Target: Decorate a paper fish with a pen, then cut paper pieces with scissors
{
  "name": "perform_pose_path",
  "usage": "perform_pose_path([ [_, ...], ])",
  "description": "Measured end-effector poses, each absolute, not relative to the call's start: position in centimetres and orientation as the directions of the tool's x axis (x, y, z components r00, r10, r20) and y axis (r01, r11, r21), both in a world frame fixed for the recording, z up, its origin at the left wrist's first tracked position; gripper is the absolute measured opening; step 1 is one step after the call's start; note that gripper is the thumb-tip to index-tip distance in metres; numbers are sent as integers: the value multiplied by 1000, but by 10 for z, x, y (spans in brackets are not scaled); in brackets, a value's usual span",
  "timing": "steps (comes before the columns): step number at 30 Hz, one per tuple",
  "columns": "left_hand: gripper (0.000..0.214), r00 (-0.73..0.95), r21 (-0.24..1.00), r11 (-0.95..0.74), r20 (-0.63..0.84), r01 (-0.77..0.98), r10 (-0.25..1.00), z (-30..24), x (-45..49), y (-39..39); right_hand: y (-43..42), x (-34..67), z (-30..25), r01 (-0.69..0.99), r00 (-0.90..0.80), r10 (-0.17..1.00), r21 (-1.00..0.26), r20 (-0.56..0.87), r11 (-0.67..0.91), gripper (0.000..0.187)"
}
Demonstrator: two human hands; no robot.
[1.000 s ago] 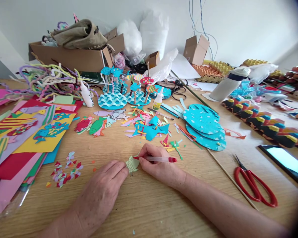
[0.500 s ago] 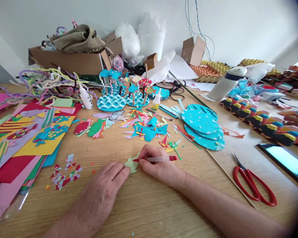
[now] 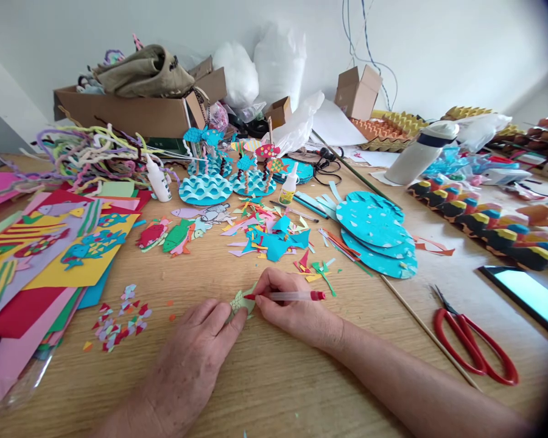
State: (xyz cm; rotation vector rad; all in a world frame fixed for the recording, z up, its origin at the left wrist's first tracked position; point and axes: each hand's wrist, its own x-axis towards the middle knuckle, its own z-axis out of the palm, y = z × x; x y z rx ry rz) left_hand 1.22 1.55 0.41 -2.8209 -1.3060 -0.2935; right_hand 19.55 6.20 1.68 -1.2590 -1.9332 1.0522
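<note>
A small pale green paper fish (image 3: 238, 302) with drawn scale lines lies on the wooden table in front of me. My left hand (image 3: 195, 348) holds it down from the left, with fingertips and thumb around its edge, covering part of it. In my right hand (image 3: 296, 317) is a red felt-tip pen (image 3: 292, 296), pinched between thumb and fingers. The pen's tip rests at the right part of the fish, and its barrel points right. Left of my left hand lies a scatter of tiny coloured paper bits (image 3: 121, 319).
Coloured paper sheets (image 3: 18, 310) are stacked at left. Paper scraps (image 3: 278, 237) and cut fish (image 3: 178, 236) lie beyond my hands. Blue discs (image 3: 369, 222), a thin stick (image 3: 420, 319), red-handled scissors (image 3: 472, 350) and a phone (image 3: 527, 301) are at right. Glue bottles (image 3: 288, 184) stand behind.
My left thumb and fingers have shifted slightly over the fish, and more scale lines show on it. Another person's hand at the right edge has gone out of view.
</note>
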Motion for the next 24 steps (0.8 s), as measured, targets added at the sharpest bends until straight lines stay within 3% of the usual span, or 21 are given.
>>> perform_pose_path([
  [24, 43, 621, 39, -641, 204, 767, 756, -1, 12, 13, 63, 193, 17, 500, -316, 945, -833, 78, 236, 13],
])
